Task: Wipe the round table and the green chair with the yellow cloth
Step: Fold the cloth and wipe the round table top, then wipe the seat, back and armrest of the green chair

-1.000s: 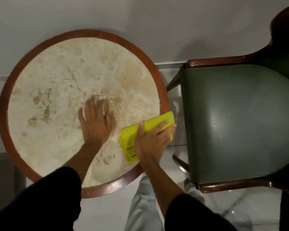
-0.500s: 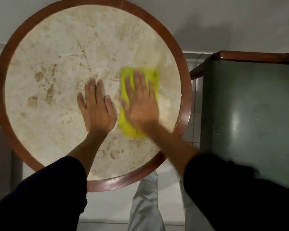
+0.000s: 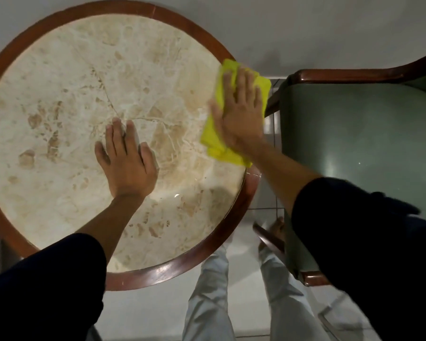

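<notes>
The round table (image 3: 59, 77) has a beige marble top inside a dark wooden rim and fills the left of the view. My left hand (image 3: 127, 161) lies flat near its centre, fingers slightly apart, holding nothing. My right hand (image 3: 239, 112) presses flat on the folded yellow cloth (image 3: 213, 141) at the table's right edge; the cloth overhangs the rim there. The green chair (image 3: 359, 139), with a padded seat and wooden arms, stands just to the right of the table.
A pale wall (image 3: 280, 25) runs behind the table and chair. Below are light floor tiles (image 3: 143, 313) and my legs in light trousers (image 3: 207, 299). Only a narrow gap separates the table's rim from the chair.
My right hand has slid the cloth from the middle right of the tabletop outward to its right edge. The left hand has stayed flat near the centre.
</notes>
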The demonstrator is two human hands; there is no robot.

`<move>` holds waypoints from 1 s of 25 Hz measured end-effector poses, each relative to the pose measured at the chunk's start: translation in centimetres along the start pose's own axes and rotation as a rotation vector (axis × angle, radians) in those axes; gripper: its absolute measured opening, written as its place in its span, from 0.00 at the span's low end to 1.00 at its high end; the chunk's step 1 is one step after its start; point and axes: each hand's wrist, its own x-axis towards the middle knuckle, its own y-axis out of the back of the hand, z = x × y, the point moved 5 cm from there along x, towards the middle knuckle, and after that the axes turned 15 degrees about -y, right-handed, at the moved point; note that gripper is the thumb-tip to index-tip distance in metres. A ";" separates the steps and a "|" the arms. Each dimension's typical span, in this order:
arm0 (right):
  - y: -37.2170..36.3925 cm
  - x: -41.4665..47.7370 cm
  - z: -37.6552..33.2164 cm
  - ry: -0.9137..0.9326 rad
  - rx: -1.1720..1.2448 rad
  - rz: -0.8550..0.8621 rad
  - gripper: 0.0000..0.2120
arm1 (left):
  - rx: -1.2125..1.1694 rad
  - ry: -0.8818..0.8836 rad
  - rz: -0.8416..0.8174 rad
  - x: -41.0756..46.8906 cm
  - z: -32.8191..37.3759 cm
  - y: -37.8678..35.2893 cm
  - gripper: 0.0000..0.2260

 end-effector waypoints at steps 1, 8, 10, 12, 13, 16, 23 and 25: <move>-0.9 -2.8 -1.3 0.141 -0.063 -0.020 0.32 | -0.022 -0.001 0.009 0.0 0.3 0.4 0.23; 0.8 -19.8 6.7 -0.309 0.416 0.012 0.42 | -0.598 -0.126 -0.233 0.7 3.3 3.6 0.27; -0.8 -24.3 9.4 -0.837 0.804 -0.358 0.43 | -0.624 -0.207 -0.395 -0.5 5.1 3.6 0.36; -2.3 -25.9 7.9 -0.953 1.289 -0.655 0.28 | -0.579 -0.220 -0.497 -0.6 6.0 3.3 0.48; -2.4 -25.4 7.3 -0.921 1.338 -0.657 0.26 | -0.586 -0.199 -0.519 -0.1 6.2 3.3 0.51; -1.3 -23.7 7.9 -0.958 1.277 -0.519 0.25 | -0.745 -0.030 -0.610 0.6 7.8 3.6 0.48; 8.0 -17.3 23.8 -0.813 1.061 -0.130 0.17 | -1.109 0.131 -0.752 -2.9 22.1 3.0 0.13; 11.2 -15.4 29.4 -0.819 0.856 -0.011 0.16 | -1.065 0.101 -0.783 -3.7 28.5 1.7 0.13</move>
